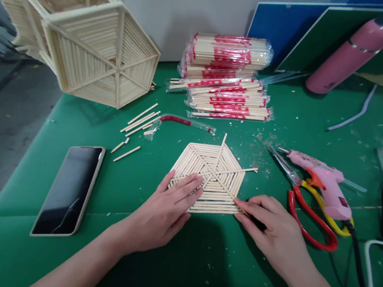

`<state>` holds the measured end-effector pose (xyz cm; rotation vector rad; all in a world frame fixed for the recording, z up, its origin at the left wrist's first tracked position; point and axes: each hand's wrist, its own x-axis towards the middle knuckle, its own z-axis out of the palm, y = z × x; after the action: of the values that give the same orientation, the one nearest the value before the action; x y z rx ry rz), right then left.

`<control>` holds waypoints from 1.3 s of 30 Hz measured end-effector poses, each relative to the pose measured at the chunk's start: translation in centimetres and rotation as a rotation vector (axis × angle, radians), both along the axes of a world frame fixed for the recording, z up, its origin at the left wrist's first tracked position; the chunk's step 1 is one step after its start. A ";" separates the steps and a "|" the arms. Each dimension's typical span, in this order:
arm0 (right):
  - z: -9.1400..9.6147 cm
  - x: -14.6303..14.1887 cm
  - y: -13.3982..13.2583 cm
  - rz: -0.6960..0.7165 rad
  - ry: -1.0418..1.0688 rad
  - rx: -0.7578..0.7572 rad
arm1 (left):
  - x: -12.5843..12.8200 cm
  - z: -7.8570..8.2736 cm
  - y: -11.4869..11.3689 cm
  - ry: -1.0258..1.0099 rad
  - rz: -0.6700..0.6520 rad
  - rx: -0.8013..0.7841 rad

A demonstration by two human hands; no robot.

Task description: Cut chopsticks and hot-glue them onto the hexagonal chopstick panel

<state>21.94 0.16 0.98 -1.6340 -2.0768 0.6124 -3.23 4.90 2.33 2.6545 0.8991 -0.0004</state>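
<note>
A flat hexagonal panel of wooden sticks (208,176) lies on the green table (149,259), with three longer sticks crossed over its middle. My left hand (169,208) rests flat on the panel's near left part, fingers stretched out and together. My right hand (270,225) touches the panel's near right corner, where its fingertips press on the end of one crossing stick; the fingers are curled and close together.
A large hexagonal stick structure (94,52) stands at the back left. Packs of chopsticks (225,78) are stacked at the back. Loose sticks (140,123), a phone (69,189), red-handled scissors (305,206), a pink glue gun (326,185) and a pink bottle (352,56) lie around.
</note>
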 end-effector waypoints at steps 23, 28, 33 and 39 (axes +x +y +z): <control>-0.1 -0.1 0.1 0.010 0.010 0.004 | -0.4 -0.1 0.0 -0.087 0.017 -0.063; -0.1 0.0 0.1 0.017 0.010 -0.005 | -0.9 -0.5 0.0 -0.276 0.029 -0.074; -0.1 0.1 0.0 0.016 0.014 0.003 | -0.6 -1.0 -0.4 -0.335 0.034 0.032; 0.0 0.1 0.1 0.023 0.009 -0.008 | 0.1 -0.8 -0.9 -0.246 0.035 0.164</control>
<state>22.08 0.25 0.97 -1.6112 -2.0914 0.6358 -3.09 3.97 1.49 2.7080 0.8957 0.4162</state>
